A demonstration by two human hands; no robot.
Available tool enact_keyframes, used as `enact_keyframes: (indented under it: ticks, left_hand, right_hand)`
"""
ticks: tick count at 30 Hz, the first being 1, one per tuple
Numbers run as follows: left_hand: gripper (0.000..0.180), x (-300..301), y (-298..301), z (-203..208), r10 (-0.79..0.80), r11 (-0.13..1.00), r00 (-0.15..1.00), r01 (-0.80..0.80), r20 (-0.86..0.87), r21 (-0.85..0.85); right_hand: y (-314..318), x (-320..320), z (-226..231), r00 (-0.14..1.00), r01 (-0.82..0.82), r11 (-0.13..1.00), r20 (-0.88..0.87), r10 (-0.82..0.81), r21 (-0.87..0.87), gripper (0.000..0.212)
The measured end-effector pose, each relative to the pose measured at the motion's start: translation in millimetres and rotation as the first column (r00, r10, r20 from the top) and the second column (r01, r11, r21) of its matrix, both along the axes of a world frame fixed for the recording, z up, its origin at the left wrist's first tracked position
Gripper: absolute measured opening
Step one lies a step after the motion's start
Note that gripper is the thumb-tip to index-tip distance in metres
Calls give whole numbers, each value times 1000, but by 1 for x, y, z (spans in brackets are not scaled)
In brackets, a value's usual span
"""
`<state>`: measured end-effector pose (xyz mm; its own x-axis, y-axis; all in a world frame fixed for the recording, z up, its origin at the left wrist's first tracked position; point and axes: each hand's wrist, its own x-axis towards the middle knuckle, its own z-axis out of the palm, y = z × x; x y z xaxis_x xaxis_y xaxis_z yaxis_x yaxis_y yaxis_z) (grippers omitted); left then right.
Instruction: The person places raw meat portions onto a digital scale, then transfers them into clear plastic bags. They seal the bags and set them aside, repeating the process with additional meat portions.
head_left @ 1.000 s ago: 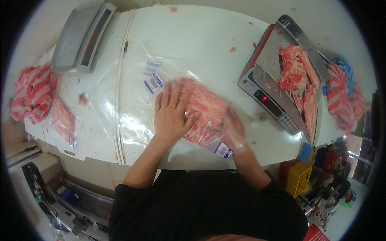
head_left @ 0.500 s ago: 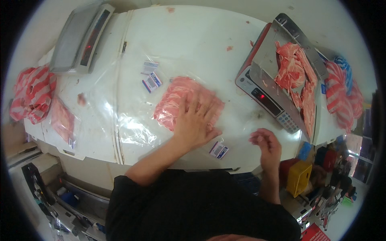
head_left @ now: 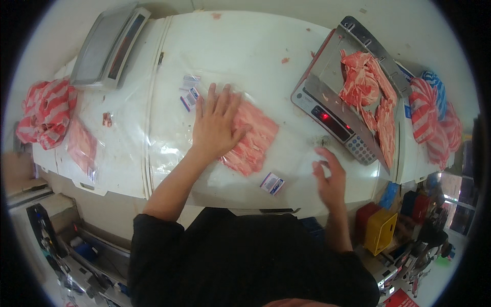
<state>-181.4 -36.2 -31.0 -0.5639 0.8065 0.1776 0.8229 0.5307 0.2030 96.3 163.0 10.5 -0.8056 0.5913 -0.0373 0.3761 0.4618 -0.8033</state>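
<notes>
Resting on the meat: left hand point(head_left: 216, 128), palm down, fingers spread apart and thumb stretched across the surface, clamped on nothing.
Pink slab: the flat piece of meat point(head_left: 255, 139) lies mid-worktop in front of the person, its upper left part covered by that hand.
Clear plastic: a see-through bag point(head_left: 166, 156) spreads shiny and creased around the slab; from where I stand I cannot tell exactly where its right edge runs.
Printed patches: one small label point(head_left: 271, 183) shows just below the slab, another point(head_left: 190, 100) beside the left fingers.
Free hand: right hand point(head_left: 331, 178), slightly blurred, hangs near the worktop's front edge, thumb and forefinger apart, holding nothing.
Weighing side: a scale point(head_left: 306, 101) stands angled to the right, red digits lit, with ragged meat pieces point(head_left: 360, 84) on its steel tray.
Far left: a second scale point(head_left: 98, 51) sits behind a red-and-white striped bag point(head_left: 48, 115) and a thin packet of meat point(head_left: 82, 146).
Far right: more striped bags point(head_left: 425, 112) bunch together beyond the tray.
White worktop point(head_left: 245, 43): small red scraps dot it.
</notes>
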Motion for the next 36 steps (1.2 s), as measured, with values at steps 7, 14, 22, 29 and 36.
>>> enact_keyframes:
  ticks: [7, 14, 22, 29, 36]
  left_hand:
    - [93, 76, 25, -19, -212, 977, 974, 210, 85, 37]
    - [89, 142, 14, -12, -402, 890, 788, 217, 467, 401]
    - [74, 59, -26, 2, -57, 868, 917, -150, 395, 473]
    - [59, 40, -26, 53, -359, 506, 418, -664, 834, 551]
    - [51, 24, -110, 12, -53, 331, 511, -802, 858, 498]
  right_hand:
    - [0, -51, -45, 998, -59, 831, 65, 27, 553, 56]
    - [30, -55, -49, 979, -106, 993, 183, 94, 57, 22]
    - [-28, -151, 114, 891, -310, 941, -302, 338, 140, 18]
    - [-77, -160, 199, 495, -613, 320, 35, 868, 722, 19]
    - [-86, -56, 68, 113, -951, 268, 638, 762, -152, 27]
